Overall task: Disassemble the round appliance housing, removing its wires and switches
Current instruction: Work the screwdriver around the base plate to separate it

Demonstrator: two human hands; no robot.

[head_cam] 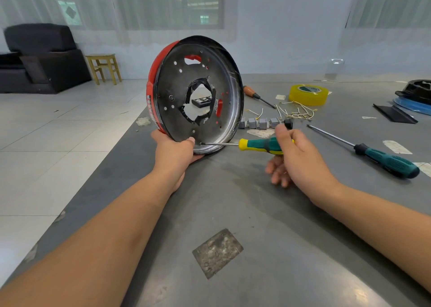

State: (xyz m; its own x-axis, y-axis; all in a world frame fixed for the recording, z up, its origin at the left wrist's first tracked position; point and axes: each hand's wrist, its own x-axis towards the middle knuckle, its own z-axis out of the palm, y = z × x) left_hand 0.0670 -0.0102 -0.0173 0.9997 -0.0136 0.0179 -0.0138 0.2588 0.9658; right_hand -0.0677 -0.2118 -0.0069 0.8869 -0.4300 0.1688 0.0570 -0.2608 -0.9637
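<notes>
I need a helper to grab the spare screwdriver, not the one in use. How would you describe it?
Look at the grey table, right of the round housing. The spare screwdriver lies alone beyond the right hand, shaft pointing away. Unlike the held screwdriver, its teal handle has no yellow.

You are working in soft, even daylight from the curtained windows (pixel 163 3) ahead. Shadows stay faint: a pale one lies on the table (pixel 233 213) under your right hand (pixel 300 157), another under your left hand (pixel 175 152). A dull sheen glares off the near right table corner, and the housing (pixel 198 96) rim catches bright streaks. The wide lens bows the table edges and stretches your forearms. The far room looks soft and slightly smeared; the middle is sharp.
</notes>
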